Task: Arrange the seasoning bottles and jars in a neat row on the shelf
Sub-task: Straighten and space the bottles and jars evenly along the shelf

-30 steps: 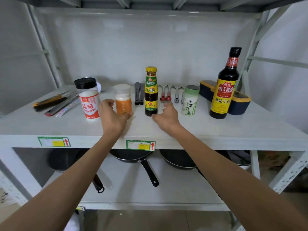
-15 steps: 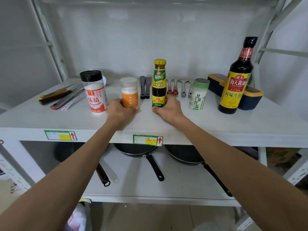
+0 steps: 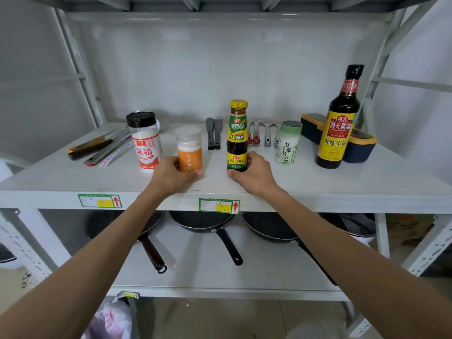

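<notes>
While the left hand point(image 3: 172, 176) wraps its fingers point(image 3: 195, 172) around the orange-labelled jar point(image 3: 189, 152), the right hand point(image 3: 254, 172) grips the yellow-capped sauce bottle point(image 3: 237, 137) at its base; both containers stand upright at centre frame on the shelf point(image 3: 342, 182), between the black-lidded shaker point(image 3: 144, 140) and green salt canister point(image 3: 288, 143).

**One head camera, facing the shelf**

My single view comes from the camera on my head, looking forward and slightly down at the white shelf point(image 3: 318, 184), near enough that my forearms enter from 7 and 5 o'clock. The wide lens bends the uprights outward. The shelf top fills the middle; the lower tier with frying pans point(image 3: 203, 220) sits toward 6 o'clock. No second view overlaps.
</notes>
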